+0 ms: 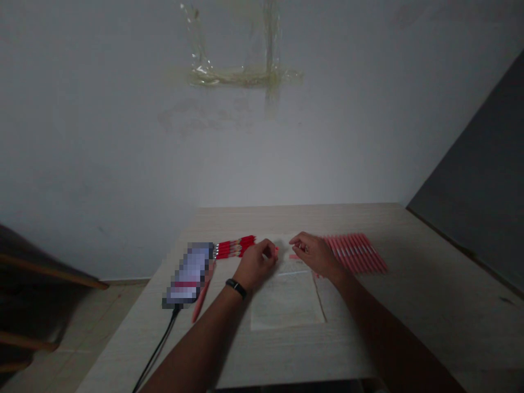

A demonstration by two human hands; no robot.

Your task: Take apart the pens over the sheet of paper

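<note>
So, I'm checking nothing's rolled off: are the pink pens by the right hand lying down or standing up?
Lying down: the pink pens rest flat, side by side, on the wood-grain table, just beside the right hand.

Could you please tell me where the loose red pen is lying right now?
In the head view, the loose red pen lies on the left of the table, beside the phone, just below the row of red pens.

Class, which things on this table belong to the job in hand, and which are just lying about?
In use: left hand, right hand, red pens in a row, pink pens fanned out, pale paper sheet.
Lying about: blurred phone, black cable, loose pink pen.
</note>
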